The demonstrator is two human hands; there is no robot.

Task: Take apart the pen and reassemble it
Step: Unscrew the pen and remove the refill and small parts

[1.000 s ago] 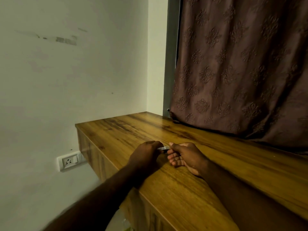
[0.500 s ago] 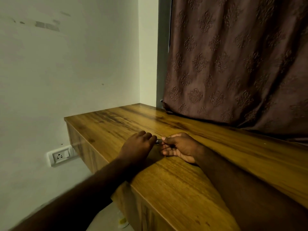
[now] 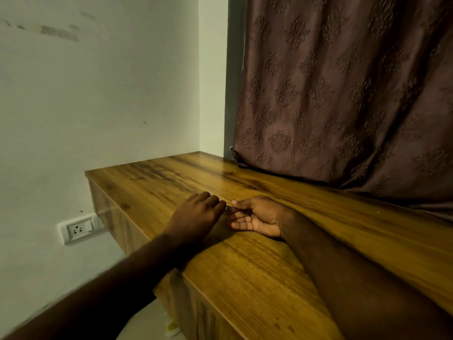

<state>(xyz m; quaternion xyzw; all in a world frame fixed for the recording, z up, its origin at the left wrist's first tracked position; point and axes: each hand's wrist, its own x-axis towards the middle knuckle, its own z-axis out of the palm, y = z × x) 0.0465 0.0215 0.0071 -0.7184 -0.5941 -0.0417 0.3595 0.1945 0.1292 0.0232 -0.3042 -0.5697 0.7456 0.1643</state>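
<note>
On brown wood-grain worktop (image 3: 269, 278): left hand (image 3: 196, 217), fingers curled, and right hand (image 3: 257, 218), thumb and forefinger pinching, jointly grip small, mostly hidden grey pen (image 3: 228, 209).

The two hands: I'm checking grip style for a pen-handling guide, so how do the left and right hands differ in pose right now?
The left hand lies knuckles-up, back toward the camera, fingers curled down; the right hand is turned palm-up, its fingers partly open. The left hand hides whatever it grips; the right pinches the pen between thumb and forefinger, only a sliver showing. Both sit low on the wooden desk, meeting at the pen.
</note>
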